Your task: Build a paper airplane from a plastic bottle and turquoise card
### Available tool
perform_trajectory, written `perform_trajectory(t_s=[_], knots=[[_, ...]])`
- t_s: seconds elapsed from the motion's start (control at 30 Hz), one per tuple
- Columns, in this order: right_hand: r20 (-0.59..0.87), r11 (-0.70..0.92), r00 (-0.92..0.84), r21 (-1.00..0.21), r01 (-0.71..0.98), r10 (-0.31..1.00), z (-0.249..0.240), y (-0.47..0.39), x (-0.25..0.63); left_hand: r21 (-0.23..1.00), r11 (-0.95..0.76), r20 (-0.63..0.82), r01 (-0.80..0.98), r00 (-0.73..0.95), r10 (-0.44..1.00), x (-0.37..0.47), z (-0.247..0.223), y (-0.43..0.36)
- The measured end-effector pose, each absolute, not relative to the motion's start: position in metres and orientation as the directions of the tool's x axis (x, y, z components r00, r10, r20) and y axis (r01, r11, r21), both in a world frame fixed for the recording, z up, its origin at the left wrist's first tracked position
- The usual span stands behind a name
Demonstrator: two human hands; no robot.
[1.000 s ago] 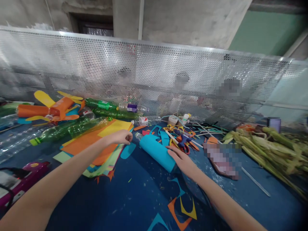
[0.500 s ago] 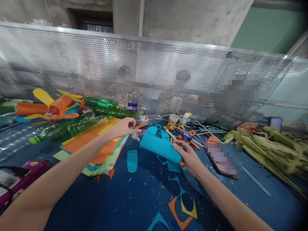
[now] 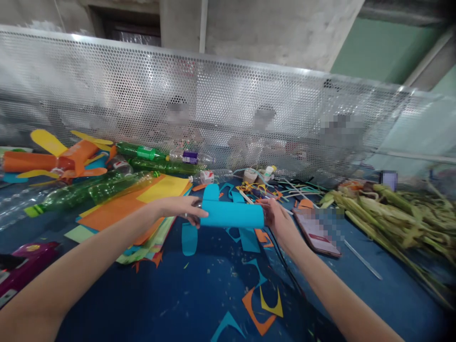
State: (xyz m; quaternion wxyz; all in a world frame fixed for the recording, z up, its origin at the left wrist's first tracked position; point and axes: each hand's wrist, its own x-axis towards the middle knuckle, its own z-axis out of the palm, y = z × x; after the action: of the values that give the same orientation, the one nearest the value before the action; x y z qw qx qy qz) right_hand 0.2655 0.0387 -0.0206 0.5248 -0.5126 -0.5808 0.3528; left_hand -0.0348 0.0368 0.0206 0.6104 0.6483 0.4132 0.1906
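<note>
A plastic bottle wrapped in bright blue paper or foam sheet (image 3: 233,214) lies level between my two hands, above the blue table. My left hand (image 3: 187,209) is closed round its left end, fingers over the neck side. At the other end, my right hand (image 3: 276,214) grips the bottle's base. A rounded blue strip (image 3: 211,192) stands up behind the wrap's left part. Just below my left hand lies a loose blue rounded piece (image 3: 189,239). Left of it is a stack of coloured sheets (image 3: 117,213), orange and yellow on top.
Green bottles (image 3: 107,187) and an orange bottle model with yellow blades (image 3: 71,159) lie at the left. A purple device (image 3: 30,266) is at the lower left. A phone (image 3: 317,232) and corn husks (image 3: 384,218) lie right; cut scraps (image 3: 258,311) in front. People sit behind the perforated metal screen (image 3: 228,104).
My left hand has come down and taken hold of the bottle's left end. The bottle has turned from a slant to level, and my right hand has shifted to its end.
</note>
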Motion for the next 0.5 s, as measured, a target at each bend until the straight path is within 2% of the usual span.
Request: perform_trajectory(t_s=[0.03,0.13,0.23,0.5], knots=[[0.312,0.256,0.111,-0.900,0.353,0.944,-0.021,0.044,0.273,0.957,0.127,-0.257,0.262,0.550,0.795,-0.036,0.020,0.039],[0.364,0.246,0.138,-0.820,0.516,0.921,-0.025,0.056,0.295,0.964,0.214,-0.261,0.158,0.420,0.869,-0.040,0.013,0.048],[0.358,0.202,0.146,-0.768,0.608,0.922,-0.032,0.062,0.304,0.973,0.220,-0.227,0.064,0.380,0.897,-0.036,0.002,0.054],[0.308,0.072,0.218,-0.710,0.700,0.926,-0.052,0.083,0.295,0.981,0.194,-0.165,-0.011,0.478,0.863,-0.015,-0.024,0.050]])
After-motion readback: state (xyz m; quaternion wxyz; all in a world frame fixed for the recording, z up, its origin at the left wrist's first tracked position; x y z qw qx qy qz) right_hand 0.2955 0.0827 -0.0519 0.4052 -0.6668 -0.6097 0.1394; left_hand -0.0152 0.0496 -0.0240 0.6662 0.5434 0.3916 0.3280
